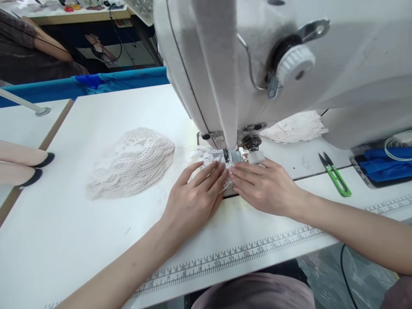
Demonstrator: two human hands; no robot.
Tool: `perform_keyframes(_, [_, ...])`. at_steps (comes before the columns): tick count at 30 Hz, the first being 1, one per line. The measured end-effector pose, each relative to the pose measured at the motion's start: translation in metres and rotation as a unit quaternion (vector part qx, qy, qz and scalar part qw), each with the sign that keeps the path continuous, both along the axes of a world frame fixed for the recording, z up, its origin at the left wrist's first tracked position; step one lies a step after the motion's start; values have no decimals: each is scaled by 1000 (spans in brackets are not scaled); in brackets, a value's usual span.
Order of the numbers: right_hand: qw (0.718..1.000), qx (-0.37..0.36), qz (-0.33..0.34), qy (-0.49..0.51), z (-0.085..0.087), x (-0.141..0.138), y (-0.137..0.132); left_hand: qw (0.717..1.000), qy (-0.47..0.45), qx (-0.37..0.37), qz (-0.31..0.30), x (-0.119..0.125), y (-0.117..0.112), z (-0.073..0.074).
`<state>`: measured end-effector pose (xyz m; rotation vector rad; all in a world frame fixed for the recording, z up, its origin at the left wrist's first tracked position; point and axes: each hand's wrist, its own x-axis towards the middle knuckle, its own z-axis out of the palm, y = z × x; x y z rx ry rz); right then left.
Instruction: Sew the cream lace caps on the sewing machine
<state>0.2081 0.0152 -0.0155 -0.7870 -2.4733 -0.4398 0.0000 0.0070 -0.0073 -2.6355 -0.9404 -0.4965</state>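
A strip of white lace point(201, 151) lies under the presser foot area of a white sewing machine point(206, 64). My left hand point(196, 193) rests on this lace, left of the needle, its fingers stretched out and lying flat. From the right, my right hand point(267, 186) reaches in beside the presser foot with its fingers extended over the lace edge. The fingertips of both hands almost meet. Lace directly beneath the fingers is hidden, as is most of my right thumb. Left of my hands sits a bunched pile of white lace point(138, 163).
Behind the needle is another lace piece point(296, 126). Green-handled thread snips point(336, 176) and a tray with blue cloth point(383, 167) lie on the right. A printed ruler point(219, 264) follows the front edge. Past the blue cloth edging point(135, 77), another person's arm point(51, 45) shows.
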Motion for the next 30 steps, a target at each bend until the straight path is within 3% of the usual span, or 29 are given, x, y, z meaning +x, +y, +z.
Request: perform_keyframes(30, [999, -1, -32, 3, -2, 0, 9, 999, -5, 26, 29, 3, 2, 0])
